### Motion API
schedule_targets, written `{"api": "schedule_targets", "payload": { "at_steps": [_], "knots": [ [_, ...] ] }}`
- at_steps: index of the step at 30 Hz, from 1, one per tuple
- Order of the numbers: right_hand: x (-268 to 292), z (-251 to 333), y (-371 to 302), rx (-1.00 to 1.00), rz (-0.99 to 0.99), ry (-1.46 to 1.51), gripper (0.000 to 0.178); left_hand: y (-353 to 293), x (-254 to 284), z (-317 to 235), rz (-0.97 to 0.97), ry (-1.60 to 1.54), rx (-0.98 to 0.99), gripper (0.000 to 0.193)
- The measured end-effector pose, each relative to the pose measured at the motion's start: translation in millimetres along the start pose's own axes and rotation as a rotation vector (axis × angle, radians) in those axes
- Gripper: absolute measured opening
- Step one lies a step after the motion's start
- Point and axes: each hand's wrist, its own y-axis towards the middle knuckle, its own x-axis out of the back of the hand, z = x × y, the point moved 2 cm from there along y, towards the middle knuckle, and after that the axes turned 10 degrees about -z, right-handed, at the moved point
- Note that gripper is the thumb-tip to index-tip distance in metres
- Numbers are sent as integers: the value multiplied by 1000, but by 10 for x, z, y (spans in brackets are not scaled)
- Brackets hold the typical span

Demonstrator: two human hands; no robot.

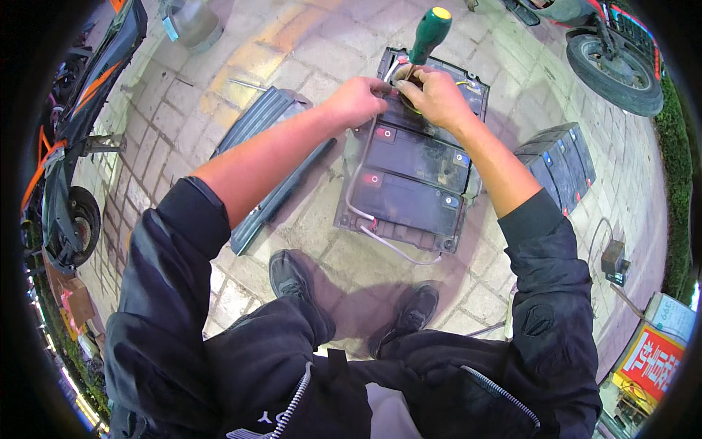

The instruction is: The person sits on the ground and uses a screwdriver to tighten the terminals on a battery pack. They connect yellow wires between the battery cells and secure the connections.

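A black tray of dark batteries (pixel 409 183) lies on the brick paving in front of my feet. My right hand (pixel 435 95) is closed around a screwdriver with a green handle and yellow cap (pixel 430 33), held upright over the far battery. My left hand (pixel 360 99) pinches something small, likely a wire end, at the same terminal spot; the exact piece is hidden by my fingers. A grey cable (pixel 358 175) runs down the left side of the batteries, and a white wire (pixel 398 251) trails off the near edge.
A grey ribbed cover panel (pixel 259 117) lies left of the tray. Another pack of dark batteries (pixel 559 164) stands to the right, a small black box (pixel 614 260) beyond it. Two-wheelers stand at the left (pixel 73 146) and top right (pixel 614 58). A grey bucket (pixel 191 22) sits at the back.
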Motion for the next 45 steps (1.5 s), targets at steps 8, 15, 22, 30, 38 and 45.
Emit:
{"api": "schedule_targets", "payload": {
  "at_steps": [8, 15, 22, 30, 38, 45],
  "knots": [
    [-33, 55, -1, -10, -49, 15, 23, 88, 228, -94, -247, -145, -106, 35],
    [-9, -125, -24, -25, -122, 42, 19, -128, 493, -1342, -334, -123, -635, 38],
    [-65, -32, -22, 41, -105, 142, 20, -260, 559, -1397, -446, 151, -755, 29],
    [-43, -88, -6, 64, -113, 248, 23, -271, 461, -1366, -464, 141, -788, 29],
    [23, -25, -44, 40, -94, 160, 29, -197, 438, -1296, -495, 133, -800, 28],
    [-40, -107, 26, 123, -112, 147, 24, -162, 411, -1297, -433, 64, -778, 30]
  ]
}}
